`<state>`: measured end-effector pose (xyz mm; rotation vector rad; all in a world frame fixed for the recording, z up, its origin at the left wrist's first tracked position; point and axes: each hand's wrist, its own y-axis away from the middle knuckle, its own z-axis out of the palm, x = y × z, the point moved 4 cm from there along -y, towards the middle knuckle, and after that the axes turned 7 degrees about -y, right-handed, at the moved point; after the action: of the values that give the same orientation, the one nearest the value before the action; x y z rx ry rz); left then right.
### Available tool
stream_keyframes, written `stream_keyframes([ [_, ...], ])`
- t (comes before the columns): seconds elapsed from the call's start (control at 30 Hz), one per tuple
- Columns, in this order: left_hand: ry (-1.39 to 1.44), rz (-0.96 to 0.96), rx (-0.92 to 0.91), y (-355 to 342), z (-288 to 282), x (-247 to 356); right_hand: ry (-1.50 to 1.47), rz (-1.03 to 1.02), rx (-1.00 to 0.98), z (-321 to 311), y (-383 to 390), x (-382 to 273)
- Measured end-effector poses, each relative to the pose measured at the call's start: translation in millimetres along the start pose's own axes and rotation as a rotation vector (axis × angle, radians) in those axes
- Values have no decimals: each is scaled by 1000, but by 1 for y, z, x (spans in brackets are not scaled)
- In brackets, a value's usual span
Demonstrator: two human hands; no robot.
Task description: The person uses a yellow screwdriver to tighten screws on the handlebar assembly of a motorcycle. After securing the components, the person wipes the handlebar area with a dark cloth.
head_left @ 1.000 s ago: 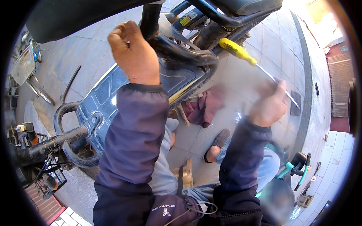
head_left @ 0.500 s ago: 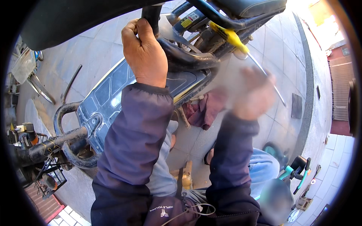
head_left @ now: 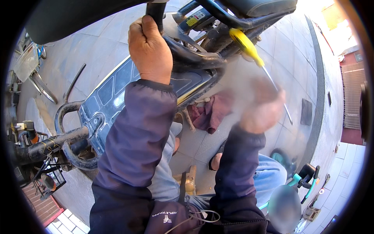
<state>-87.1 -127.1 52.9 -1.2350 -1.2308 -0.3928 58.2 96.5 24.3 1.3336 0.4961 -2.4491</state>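
My left hand [head_left: 151, 54] is closed round an upright black tube [head_left: 156, 15] on the frame of a stripped-down scooter or similar small vehicle. My right hand [head_left: 263, 111], smeared by motion, is closed on the shaft of a screwdriver [head_left: 246, 43]. Its yellow handle points up and away, beside the frame, and the bare tip sticks out below the hand. Right of my left hand runs a thick bent black tube [head_left: 194, 60]. Under my left forearm lies a dark, ribbed metal footboard [head_left: 107, 95].
A dark red cloth [head_left: 212, 115] lies on the paving below the frame. A black seat [head_left: 269, 9] overhangs at the top. A loose black bar [head_left: 74, 82] lies left of the footboard, and a dark flat piece [head_left: 306, 111] near the right kerb. Something teal and black [head_left: 306, 181] stands at lower right.
The screwdriver's handle has moved a little right and down, while its tip shifted slightly down and left. My left hand keeps its hold on the tube.
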Motion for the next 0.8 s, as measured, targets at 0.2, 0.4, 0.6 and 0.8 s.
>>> stream_keyframes([
  [0.2,-82,-12,44,-3,2,4,7,-25,-112,38,17,14],
  [0.4,-46,18,7,-1,-1,2,102,-53,-27,8,12,-10],
  [0.6,-91,13,30,-2,3,2,-52,47,-145,45,21,15],
  [0.8,-67,42,40,-2,2,2,12,8,33,7,17,-13],
])
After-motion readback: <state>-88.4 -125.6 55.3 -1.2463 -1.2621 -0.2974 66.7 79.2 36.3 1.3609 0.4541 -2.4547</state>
